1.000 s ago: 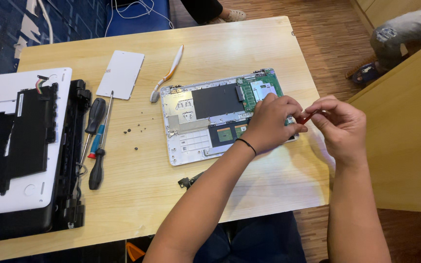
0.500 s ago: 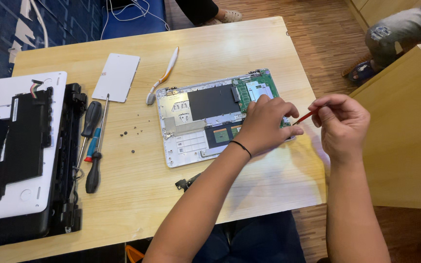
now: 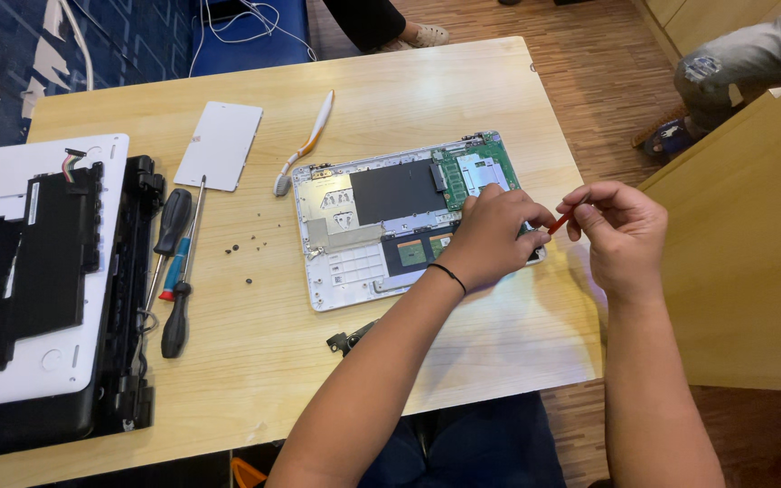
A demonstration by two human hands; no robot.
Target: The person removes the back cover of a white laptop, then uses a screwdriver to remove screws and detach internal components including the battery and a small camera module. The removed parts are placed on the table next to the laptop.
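Where fingers pinch: slim red tool [image 3: 560,220].

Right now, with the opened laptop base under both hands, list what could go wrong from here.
1. The right hand holds a thin red tool over the exposed green circuit board; a slip could scratch it.
2. The left hand rests on the opened laptop base, so pressure might stress parts beneath.
3. The small loose screws lie bare on the table beside the screwdrivers; a nudge could scatter them.
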